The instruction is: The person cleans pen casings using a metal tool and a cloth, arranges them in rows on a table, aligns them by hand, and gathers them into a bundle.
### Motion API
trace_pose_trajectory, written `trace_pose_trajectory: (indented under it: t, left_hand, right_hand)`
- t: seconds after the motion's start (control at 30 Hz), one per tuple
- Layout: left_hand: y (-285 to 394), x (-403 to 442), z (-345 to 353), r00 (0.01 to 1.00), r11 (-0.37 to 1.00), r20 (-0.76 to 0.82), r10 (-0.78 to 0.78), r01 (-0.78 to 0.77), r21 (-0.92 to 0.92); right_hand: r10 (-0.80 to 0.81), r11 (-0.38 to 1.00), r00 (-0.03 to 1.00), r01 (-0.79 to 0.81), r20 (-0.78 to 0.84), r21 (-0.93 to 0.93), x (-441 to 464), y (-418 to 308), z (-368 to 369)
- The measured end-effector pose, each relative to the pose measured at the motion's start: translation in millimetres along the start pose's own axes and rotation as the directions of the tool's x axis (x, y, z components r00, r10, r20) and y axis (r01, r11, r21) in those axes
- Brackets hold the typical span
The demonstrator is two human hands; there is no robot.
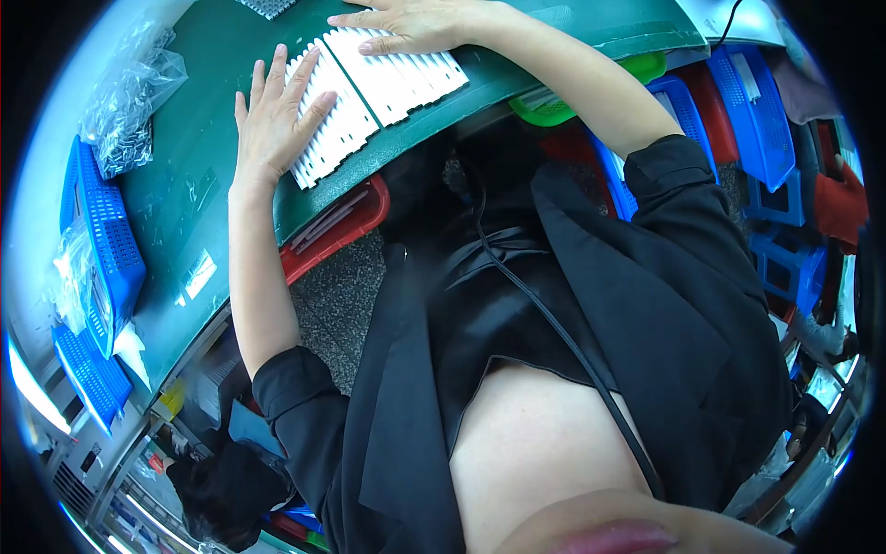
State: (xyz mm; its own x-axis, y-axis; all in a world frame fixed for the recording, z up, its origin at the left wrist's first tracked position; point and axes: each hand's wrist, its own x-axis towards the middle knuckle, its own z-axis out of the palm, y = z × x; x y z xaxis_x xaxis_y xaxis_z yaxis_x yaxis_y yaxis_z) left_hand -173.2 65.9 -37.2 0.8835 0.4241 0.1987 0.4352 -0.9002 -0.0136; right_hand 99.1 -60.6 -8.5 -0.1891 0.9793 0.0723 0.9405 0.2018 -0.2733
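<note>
A red bin [377,208] sits under the near edge. On the desk [198,120], white ribbed strips [406,85] already lie in two blocks — what remains I cannot tell. The left hand [274,127] lies at their left edge, the right hand [420,23] across their far end — fingers parted, gripping nothing.

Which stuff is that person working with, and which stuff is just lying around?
Seems part of the job:
two white ridged blocks, under the left hand and right hand
green tabletop beneath them

Seems just lying about:
clear plastic bag of small silvery parts
blue perforated plastic basket
red plastic bin underneath
</note>
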Motion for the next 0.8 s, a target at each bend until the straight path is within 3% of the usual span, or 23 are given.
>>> trace_pose_trajectory:
  t: [0.57, 0.8]
  left_hand:
    - [-15, -15, -6, 0.998, 0.998, 0.017, -0.066, 0.067, -0.014]
    - [11, -10, -10, 0.995, 0.996, 0.038, -0.087, 0.088, -0.008]
  right_hand:
    - [0.011, 1.000, 1.000, -0.011, 0.001, 0.027, 12, -26, 2]
    - [0.021, 0.999, 1.000, -0.020, -0.015, 0.033, 13, -32, 2]
